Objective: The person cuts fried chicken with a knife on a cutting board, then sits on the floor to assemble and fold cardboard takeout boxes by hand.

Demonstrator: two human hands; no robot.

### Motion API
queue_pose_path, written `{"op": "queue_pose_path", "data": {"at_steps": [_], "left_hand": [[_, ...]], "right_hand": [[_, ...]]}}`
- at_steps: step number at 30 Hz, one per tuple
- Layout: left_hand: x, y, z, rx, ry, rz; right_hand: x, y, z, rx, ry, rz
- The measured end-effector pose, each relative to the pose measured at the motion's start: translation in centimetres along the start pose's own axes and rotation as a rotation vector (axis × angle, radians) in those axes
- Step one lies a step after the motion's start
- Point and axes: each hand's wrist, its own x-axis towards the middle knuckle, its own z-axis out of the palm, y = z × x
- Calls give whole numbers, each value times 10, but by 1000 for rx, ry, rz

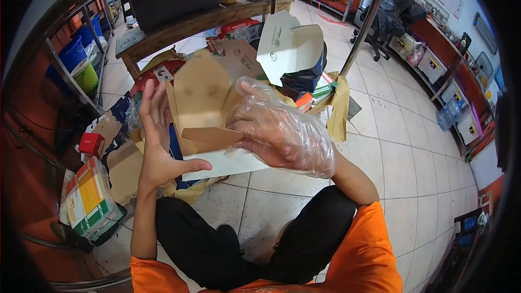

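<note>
A brown-lined cardboard box with raised flaps is between my two hands, its open inside facing me. My left hand is bare and stands at the box's left side, fingers apart and thumb stretched out below the front flap. My right hand, in a clear plastic glove, pinches the right end of the brown front flap. Under the box lies a white panel with a dark blue edge. Beyond my right hand, a white and navy box stands open on other boxes.
Flattened cardboard and packaging lie ahead and to the left on the tiled floor. A taped bundle sits at the left. Metal table legs, a wooden bench, buckets, a water jug and shelves stand around.
</note>
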Motion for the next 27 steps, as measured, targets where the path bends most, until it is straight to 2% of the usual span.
{"op": "queue_pose_path", "data": {"at_steps": [2,3,5,7,10,11,13,15,16,18,19,21,22,24,26,27], "left_hand": [[0,1,0,-88,60,14],[-1,3,-2,-72,72,6],[-5,9,-7,159,17,-79],[-11,20,-8,140,-35,-404],[-18,14,-9,41,-36,-469],[-20,8,-17,220,-203,-571],[-21,-9,-23,388,-415,-606],[-31,-24,-16,30,-43,-170],[-20,-27,-4,15,-88,-128],[-4,-28,15,-242,196,96],[-3,-33,14,-243,167,122],[-7,-51,9,-24,107,-115],[-11,-59,8,-25,99,-94],[-11,-73,12,44,84,-209],[-6,-70,16,76,30,-226],[-6,-69,20,116,-25,-264]], "right_hand": [[2,-9,-10,-214,-2,-26],[6,-14,-12,-197,-2,-38],[10,-24,-15,-313,-141,-83],[10,-27,-13,-270,-151,-62],[7,-26,-13,-242,-119,-57],[7,-24,-9,-308,-50,-54],[5,-27,-11,-440,33,-17],[5,-31,-23,-415,154,49],[5,-30,-30,-423,208,76],[1,-10,-41,-381,233,130],[-4,0,-50,-406,263,131],[-24,23,-73,-326,337,284],[-36,33,-84,-337,410,321],[-82,77,-108,-287,561,357],[-134,124,-145,-396,666,321],[-151,138,-173,-569,684,278]]}}
